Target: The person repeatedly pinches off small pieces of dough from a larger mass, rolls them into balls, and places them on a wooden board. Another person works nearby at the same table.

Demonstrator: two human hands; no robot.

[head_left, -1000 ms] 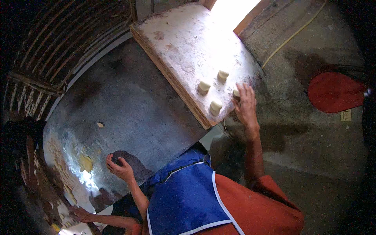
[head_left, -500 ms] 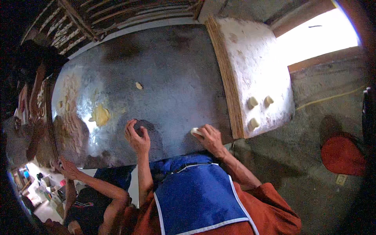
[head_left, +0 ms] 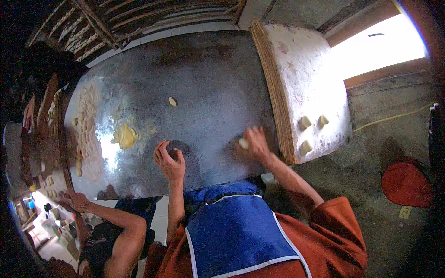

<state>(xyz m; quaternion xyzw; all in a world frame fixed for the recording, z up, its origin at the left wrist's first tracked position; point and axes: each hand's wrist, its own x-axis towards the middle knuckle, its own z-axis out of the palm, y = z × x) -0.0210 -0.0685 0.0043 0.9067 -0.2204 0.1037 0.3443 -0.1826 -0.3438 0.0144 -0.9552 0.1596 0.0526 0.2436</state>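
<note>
My right hand (head_left: 257,146), blurred by motion, is closed on a small pale dough piece (head_left: 244,143) just over the dark tabletop (head_left: 213,83). My left hand (head_left: 170,162) hovers over the near part of the table. Its fingers are curled but apart from the thumb, and nothing shows between them. Beyond it lies a small flat scrap of dough (head_left: 172,101). A smeared yellow lump (head_left: 125,135), soft like fat or dough, sits to its left. Three dough pieces, one of them (head_left: 305,122) nearest the edge, stand on the floured board (head_left: 296,78) at right.
Several small dough pieces (head_left: 85,125) lie in flour at the table's left side. A co-worker's hands (head_left: 78,202) are at the lower left, beside more pieces on another surface. A slatted rack (head_left: 153,18) stands behind. A red round object (head_left: 407,184) is at far right.
My right hand has moved right and a little away from me, toward the floured board, with the dough piece. The view has shifted slightly; my left hand keeps its curled pose.
</note>
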